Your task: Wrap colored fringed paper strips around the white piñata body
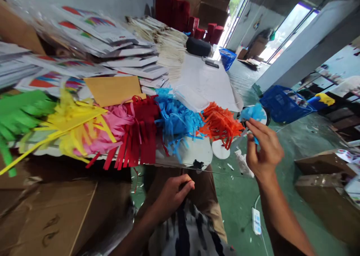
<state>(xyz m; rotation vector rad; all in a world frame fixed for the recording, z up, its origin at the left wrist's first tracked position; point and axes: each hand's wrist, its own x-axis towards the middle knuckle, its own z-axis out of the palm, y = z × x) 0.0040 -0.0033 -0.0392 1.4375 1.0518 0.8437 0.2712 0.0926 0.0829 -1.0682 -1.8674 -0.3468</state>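
Note:
My right hand [264, 147] is raised off the table's right end, thumb and fingers pinched on a blue tissue-paper fringe [252, 113]; a bit of blue also shows below the fingers. My left hand [178, 188] is closed in front of my lap, below the table edge; what it holds, if anything, is hidden. Along the table's front lie bunches of cut paper fringe: green [25, 108], yellow [70, 121], pink [112, 125], dark red [140, 128], blue [177, 115] and orange [221, 121]. The orange bunch is nearest to my right hand.
Piles of printed white packets [92, 31] and a yellow-orange envelope [112, 91] lie behind the fringes. A black case [198, 47] sits farther back on the white table [208, 76]. Cardboard boxes [50, 214] stand at lower left; a power strip [256, 221] lies on the green floor.

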